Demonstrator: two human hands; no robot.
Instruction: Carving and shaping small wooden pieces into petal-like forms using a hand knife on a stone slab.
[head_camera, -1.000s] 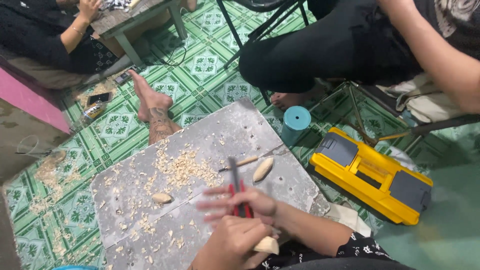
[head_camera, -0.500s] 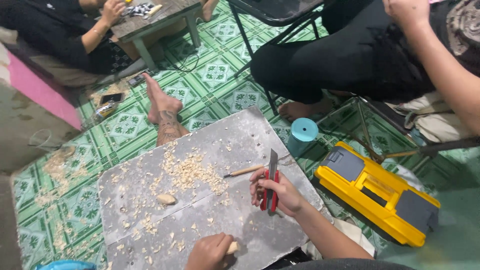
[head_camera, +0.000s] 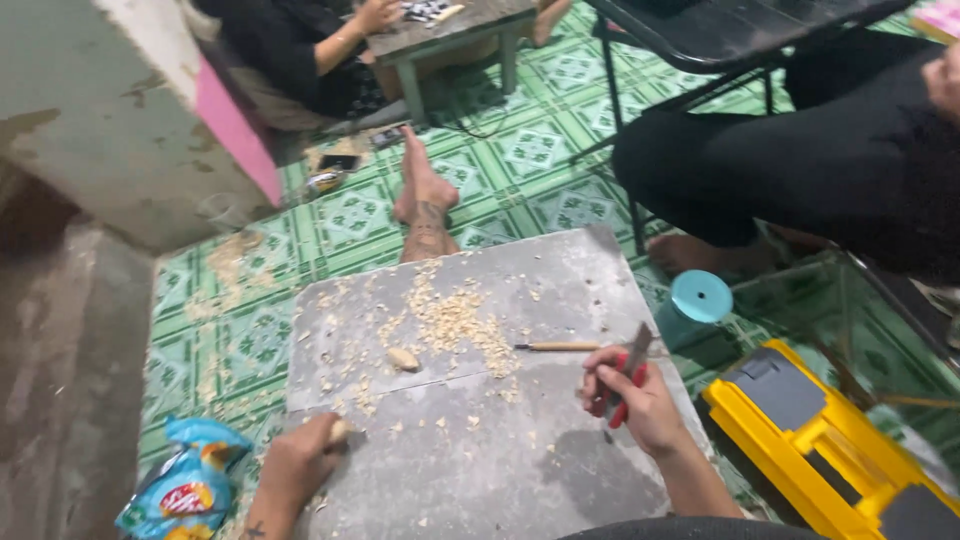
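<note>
The work in hand is carving small pieces of pale wood on a grey slab desk (head_camera: 520, 470) set low on the green patterned tile floor (head_camera: 520, 150). The right hand (head_camera: 630, 400) is closed around a red-handled carving knife (head_camera: 628, 372), blade pointing up and away from the person. The left hand (head_camera: 300, 460) is closed on a small pale wooden piece (head_camera: 341, 431), held at the desk's near left edge; only the tip of the piece shows, so its finish cannot be judged. One further pale oval wooden blank (head_camera: 403, 357) lies loose near the middle of the desk, apart from both hands. A thin wooden-handled tool (head_camera: 555, 347) lies just beyond the right hand, not touched. Judging by the heap of pale wood shavings (head_camera: 455, 320) spread over the far half of the desk and spilling onto the floor at left, a good deal of cutting is done; the piece in hand is not under the blade at this moment. Count: one knife, one thin tool, two wooden pieces visible, one teal round-lidded container (head_camera: 695, 305) beside the desk, one yellow plastic toolbox (head_camera: 830, 450) at right, one blue snack bag (head_camera: 185, 485) at left. Two other people sit beyond, and a bare foot (head_camera: 425, 195) rests by the desk's far edge.
</note>
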